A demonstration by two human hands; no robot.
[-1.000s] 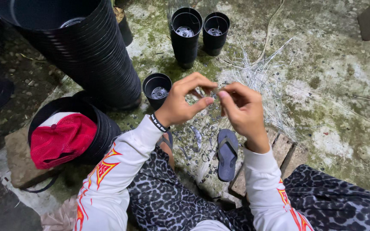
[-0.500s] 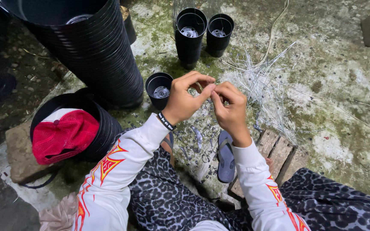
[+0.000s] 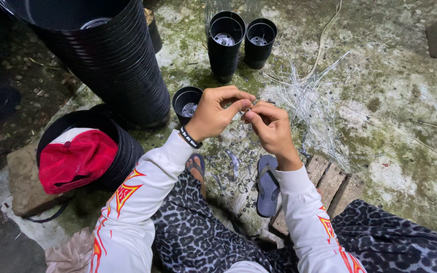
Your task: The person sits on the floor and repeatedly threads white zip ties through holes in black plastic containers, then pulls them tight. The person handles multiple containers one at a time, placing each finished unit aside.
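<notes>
Item, frame centre: left hand and right hand pinched together on a thin pale strand above a small black pot; risk: strand likely slips into the loose strand pile at right.

Black pots stacked upper left; a red-and-white cap lower left. White sleeves carry red-orange flame marks, trousers grey leopard print. Grey sandal; mossy green ground with pale strands.
</notes>
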